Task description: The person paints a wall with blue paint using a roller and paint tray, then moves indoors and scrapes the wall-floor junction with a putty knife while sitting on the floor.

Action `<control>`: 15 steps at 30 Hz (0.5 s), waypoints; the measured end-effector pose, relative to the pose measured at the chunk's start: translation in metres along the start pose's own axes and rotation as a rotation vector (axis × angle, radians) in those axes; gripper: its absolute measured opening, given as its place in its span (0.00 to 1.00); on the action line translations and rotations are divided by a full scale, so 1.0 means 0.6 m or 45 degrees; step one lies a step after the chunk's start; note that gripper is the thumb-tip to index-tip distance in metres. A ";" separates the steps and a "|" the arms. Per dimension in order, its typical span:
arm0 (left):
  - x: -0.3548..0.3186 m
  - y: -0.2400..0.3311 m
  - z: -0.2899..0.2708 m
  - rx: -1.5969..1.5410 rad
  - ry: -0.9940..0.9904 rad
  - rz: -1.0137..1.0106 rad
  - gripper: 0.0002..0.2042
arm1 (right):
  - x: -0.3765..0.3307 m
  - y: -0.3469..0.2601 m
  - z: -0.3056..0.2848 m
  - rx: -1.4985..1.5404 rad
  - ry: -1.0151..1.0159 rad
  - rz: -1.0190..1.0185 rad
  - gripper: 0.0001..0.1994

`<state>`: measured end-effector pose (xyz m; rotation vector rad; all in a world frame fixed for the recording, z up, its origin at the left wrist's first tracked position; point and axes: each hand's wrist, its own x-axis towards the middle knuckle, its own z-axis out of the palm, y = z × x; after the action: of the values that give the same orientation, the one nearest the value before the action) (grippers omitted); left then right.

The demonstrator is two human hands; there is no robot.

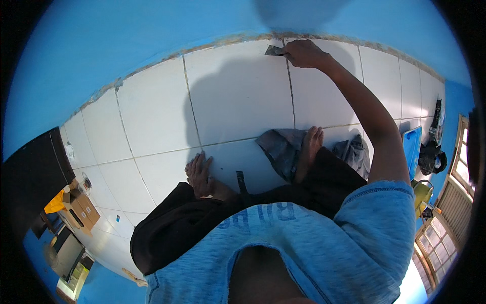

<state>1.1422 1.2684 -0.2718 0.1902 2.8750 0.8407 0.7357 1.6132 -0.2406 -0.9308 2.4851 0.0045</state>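
Wall: a bright blue painted wall (152, 35) fills the upper part of the view and meets the floor along a chipped, brownish edge.
Floor: large glossy white square ceramic tiles (238, 96) with dark grout lines, carrying the person's shadow.
Person: seated on the tiles in a light blue short-sleeved shirt (314, 243) and black trousers (177, 228), one bare foot (309, 152) tucked in front.
Cloth: a crumpled grey fabric (281, 149) lies under and beside the foot; another grey bundle (354, 152) sits just to its right.
Side clutter: brown cardboard boxes (81, 207) stand at the left rim, and a blue rectangular plastic lid (412, 144) lies at the right, near dark bags.
Right hand: the right hand (304, 53) is stretched far forward, fingers clenched around the handle of the tool, over a grout line next to the wall.
Tool: a small flat grey metal scraper blade (274, 50) juts left from the right hand, its edge on the tile close to the foot of the wall.
Left hand: the left hand (200, 175) lies flat on a tile by the knee, fingers spread, grasping nothing.
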 end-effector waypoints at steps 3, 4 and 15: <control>-0.011 -0.017 0.009 0.035 -0.021 -0.016 0.30 | 0.012 -0.006 0.004 0.009 -0.032 0.030 0.15; -0.017 -0.025 0.018 0.052 -0.023 -0.020 0.31 | 0.016 -0.006 0.005 0.005 -0.052 0.053 0.16; -0.015 -0.032 0.019 0.039 -0.053 -0.042 0.30 | -0.005 -0.040 0.026 0.047 0.026 0.137 0.13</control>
<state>1.1517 1.2568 -0.2905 0.1617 2.8452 0.7781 0.7596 1.5994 -0.2491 -0.7844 2.5428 -0.0158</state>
